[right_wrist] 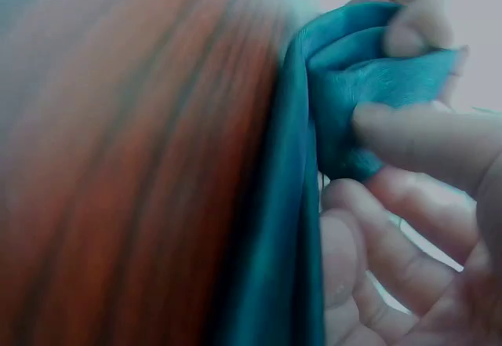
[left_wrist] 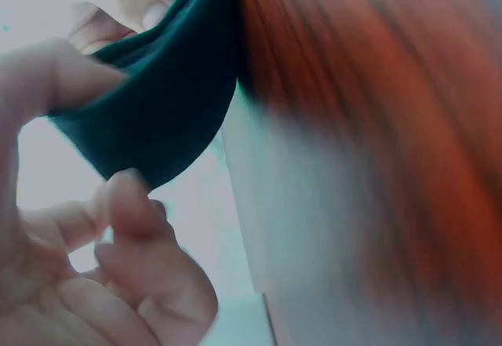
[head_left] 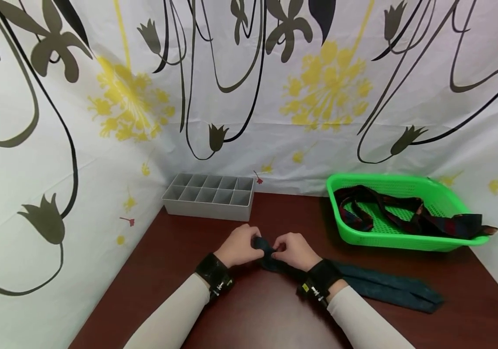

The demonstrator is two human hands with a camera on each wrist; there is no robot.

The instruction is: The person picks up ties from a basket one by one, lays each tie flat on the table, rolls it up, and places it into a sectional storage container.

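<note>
Teal tie (head_left: pixel 375 286), green basket (head_left: pixel 445 196) beside, organizer (head_left: pixel 207 203) behind

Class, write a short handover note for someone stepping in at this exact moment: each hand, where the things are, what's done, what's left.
Left hand and right hand both pinch the near end of the teal tie, which trails right across the table.
A dark patterned tie lies in the green basket.
The grey divider box holds nothing visible.
Done: the teal tie's end is gathered.
Left: apparently both ties still to handle.

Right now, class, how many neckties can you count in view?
2: a teal tie on the table, pinched by both hands; a dark patterned tie in the green basket. None seems hidden.
</note>
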